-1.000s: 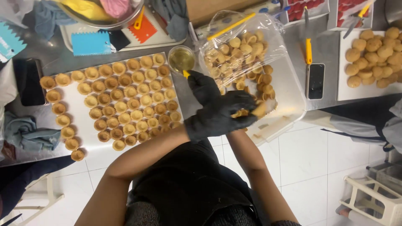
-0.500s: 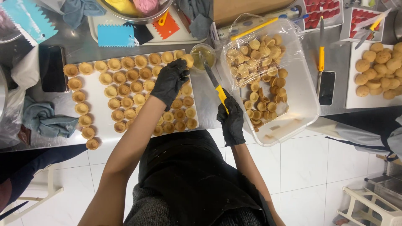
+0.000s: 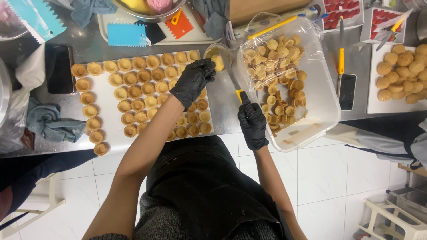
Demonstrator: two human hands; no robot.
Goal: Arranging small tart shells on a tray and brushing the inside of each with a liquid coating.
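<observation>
Seen from above, a white board (image 3: 106, 95) fills the centre left of the frame, covered in rows of small golden tart shells. At upper centre the left hand (image 3: 192, 80), black-gloved, pinches one tart shell (image 3: 218, 63) in its fingertips. The right hand (image 3: 252, 119) is closed round a yellow-handled knife (image 3: 232, 75), blade angled up towards that shell. Filling cleanly probably calls for a level shell and light strokes. The shell is pale gold with a fluted rim.

— What can't you make out?
— The left hand (image 3: 192, 81) covers several tart shells (image 3: 133, 93) beneath it, and its fingers (image 3: 208, 67) hide most of the shell they pinch.
— And the knife (image 3: 233, 80)?
— Its yellow handle vanishes inside the right hand (image 3: 252, 121); the blade tip blurs into the small cup (image 3: 216, 52).
— Anything cropped?
— The metal bowl (image 3: 149, 11) is cut by the top edge, the round pastries (image 3: 402, 73) by the right.
</observation>
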